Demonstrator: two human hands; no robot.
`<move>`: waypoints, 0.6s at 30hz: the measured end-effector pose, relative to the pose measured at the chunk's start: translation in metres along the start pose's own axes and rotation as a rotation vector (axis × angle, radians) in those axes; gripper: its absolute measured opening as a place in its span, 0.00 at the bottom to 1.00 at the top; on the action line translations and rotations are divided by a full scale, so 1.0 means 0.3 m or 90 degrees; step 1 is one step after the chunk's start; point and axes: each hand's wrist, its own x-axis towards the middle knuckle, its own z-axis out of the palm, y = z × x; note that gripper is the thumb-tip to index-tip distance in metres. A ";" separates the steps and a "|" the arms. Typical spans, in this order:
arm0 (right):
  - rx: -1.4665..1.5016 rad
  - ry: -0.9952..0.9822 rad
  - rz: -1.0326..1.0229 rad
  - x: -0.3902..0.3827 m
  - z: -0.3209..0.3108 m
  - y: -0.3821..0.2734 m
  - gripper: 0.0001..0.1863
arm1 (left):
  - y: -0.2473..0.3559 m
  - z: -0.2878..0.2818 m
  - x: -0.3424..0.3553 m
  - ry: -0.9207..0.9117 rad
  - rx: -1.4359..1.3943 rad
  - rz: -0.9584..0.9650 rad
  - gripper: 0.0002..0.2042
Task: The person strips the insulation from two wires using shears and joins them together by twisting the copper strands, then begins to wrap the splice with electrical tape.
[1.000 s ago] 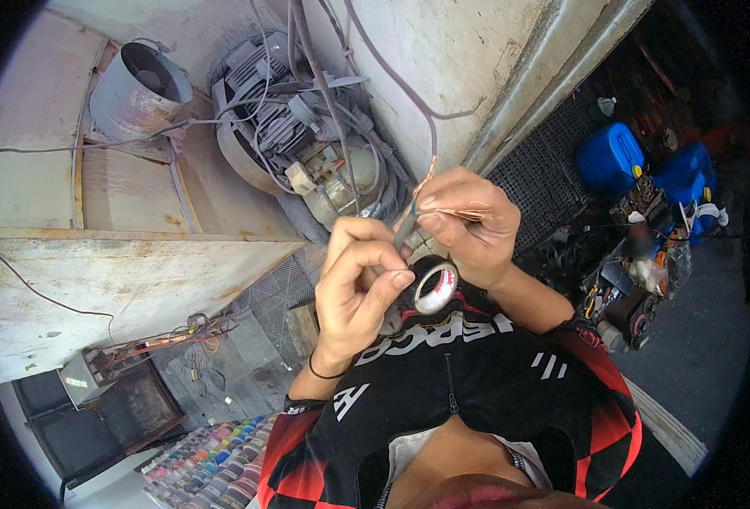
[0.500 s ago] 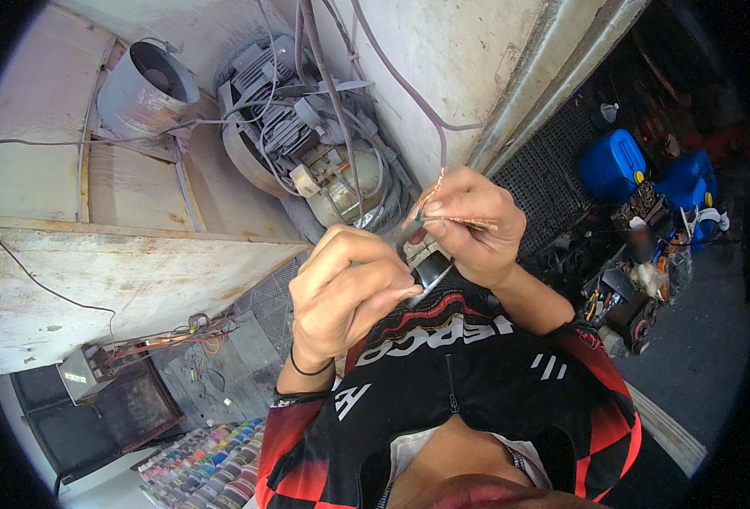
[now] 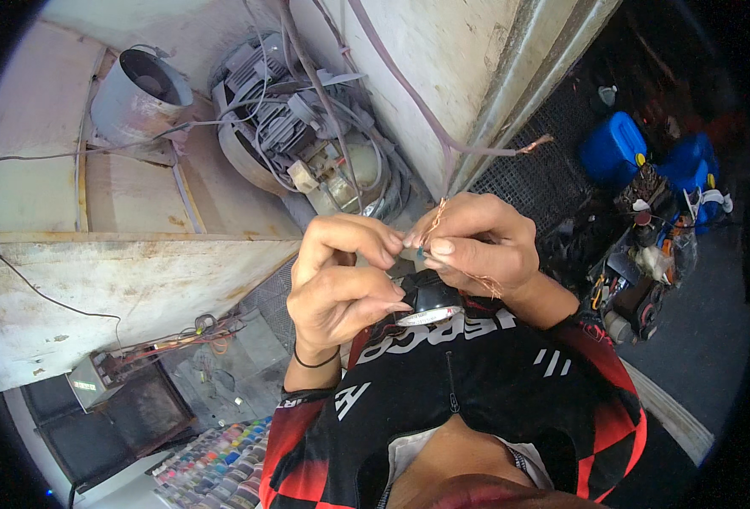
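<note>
Between finger and thumb, my left hand [image 3: 337,280] grips a roll of black tape [image 3: 434,297] with a pale, printed side. The roll hangs in front of my chest, tilted. My right hand [image 3: 489,246] pinches stripped copper wires [image 3: 439,216] at a small dark wrapped spot. Loose copper strands [image 3: 487,284] stick out below its thumb. The fingertips of both hands nearly meet at this spot, and the fingers partly hide the join. Just beyond the right hand hangs a grey cable [image 3: 477,150] with a bare, frayed copper end [image 3: 536,144].
A dusty motor [image 3: 282,119] with tangled cables stands by the wall ahead. A round metal duct [image 3: 142,93] sits at far left. Blue jerrycans [image 3: 612,153] and piled tools [image 3: 634,288] lie on the right. A small display box [image 3: 91,382] and many coloured spools [image 3: 214,462] are lower left.
The tape roll has dropped lower and turned, showing its side. My right hand has shifted slightly right and down. The grey cable's frayed end now shows beyond my right hand.
</note>
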 end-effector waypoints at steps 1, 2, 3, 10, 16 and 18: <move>-0.004 -0.016 0.007 0.010 -0.007 -0.011 0.14 | 0.002 -0.003 -0.007 -0.008 -0.013 -0.024 0.10; -0.007 -0.033 0.015 0.016 -0.012 -0.018 0.13 | -0.001 0.001 -0.007 0.001 -0.035 -0.024 0.10; -0.011 -0.037 0.000 0.017 -0.014 -0.018 0.13 | -0.008 0.009 -0.005 0.011 -0.057 -0.023 0.10; -0.053 -0.009 -0.125 0.024 -0.014 0.005 0.13 | -0.021 0.017 -0.021 -0.012 -0.172 -0.100 0.10; -0.079 0.048 -0.138 0.020 -0.004 0.015 0.14 | -0.021 0.052 -0.042 0.036 -0.290 -0.190 0.12; -0.087 0.047 -0.138 0.017 -0.006 0.018 0.15 | -0.010 0.077 -0.046 0.056 -0.357 -0.230 0.11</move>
